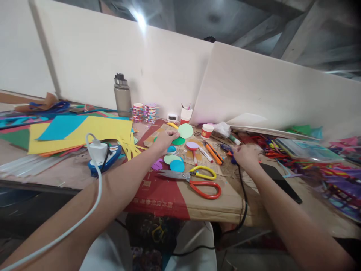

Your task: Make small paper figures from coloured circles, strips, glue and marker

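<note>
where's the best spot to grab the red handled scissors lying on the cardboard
Probably by the red loop handles, coming from the near right. The scissors lie flat on the cardboard, closed blades pointing left, so the loops are the blunt end and sit clear between the left hand and right hand.

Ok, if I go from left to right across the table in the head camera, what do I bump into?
Yellow paper → white charger → left hand holding a light green paper circle → red scissors → right hand → black phone.

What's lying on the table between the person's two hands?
In the head view, between the left hand holding a light green paper circle and the right hand lie a purple-headed paddle, a white marker and orange pens.
</note>
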